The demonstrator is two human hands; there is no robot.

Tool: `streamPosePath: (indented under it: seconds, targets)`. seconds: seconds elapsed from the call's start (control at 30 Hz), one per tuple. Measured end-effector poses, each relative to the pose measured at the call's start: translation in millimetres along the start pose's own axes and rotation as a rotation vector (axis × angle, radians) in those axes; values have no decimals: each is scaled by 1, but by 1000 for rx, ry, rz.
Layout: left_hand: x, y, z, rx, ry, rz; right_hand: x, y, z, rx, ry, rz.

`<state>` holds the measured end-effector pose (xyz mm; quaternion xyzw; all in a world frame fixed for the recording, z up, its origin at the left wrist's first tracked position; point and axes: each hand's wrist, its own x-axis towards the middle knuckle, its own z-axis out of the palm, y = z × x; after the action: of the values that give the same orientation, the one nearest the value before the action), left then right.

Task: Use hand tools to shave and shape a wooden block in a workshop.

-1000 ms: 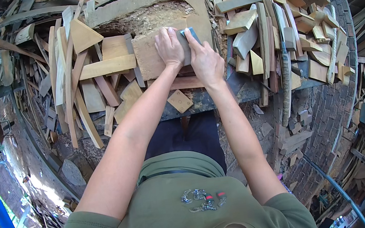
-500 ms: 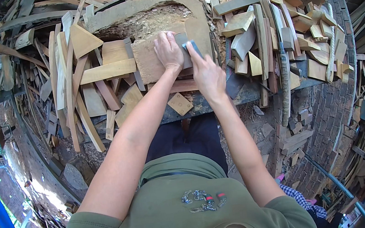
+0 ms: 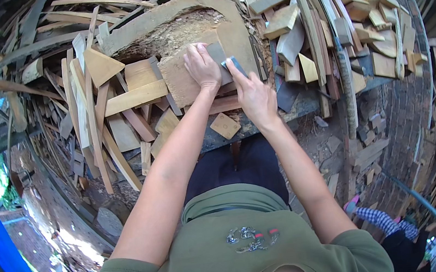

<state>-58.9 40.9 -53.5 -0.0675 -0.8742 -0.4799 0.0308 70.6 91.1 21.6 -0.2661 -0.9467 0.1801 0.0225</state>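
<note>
My left hand (image 3: 202,69) is closed, fingers curled at the left side of a grey flat piece (image 3: 217,56); it bears down on a brown wooden board (image 3: 176,78). Just to the right, my right hand (image 3: 255,98) grips a small blue-grey flat block (image 3: 235,66), its index finger stretched along the top. That block sits close beside the grey piece's right edge; whether they touch I cannot tell. Under the board is a large, thick slab of wood (image 3: 232,16) with a rough hollow in it.
Wood offcuts (image 3: 130,99) are heaped left of the board, and more blocks (image 3: 281,22) crowd the right. A small square block (image 3: 225,126) lies near the bench edge (image 3: 205,143). Brick paving (image 3: 390,146) and a person's checkered clothing (image 3: 380,219) show at lower right.
The whole view has turned and shifted a little. Both hands remain on the same pieces; the right hand with its block sits slightly lower relative to the grey piece.
</note>
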Motion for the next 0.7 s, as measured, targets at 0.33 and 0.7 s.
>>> streamPosePath:
  seconds: [0.33, 0.7]
  targets:
    - [2, -1, -1, 16, -70, 6, -1, 1, 3, 90, 0, 61]
    - [7, -9, -1, 14, -69, 56, 0, 6, -2, 466, -133, 174]
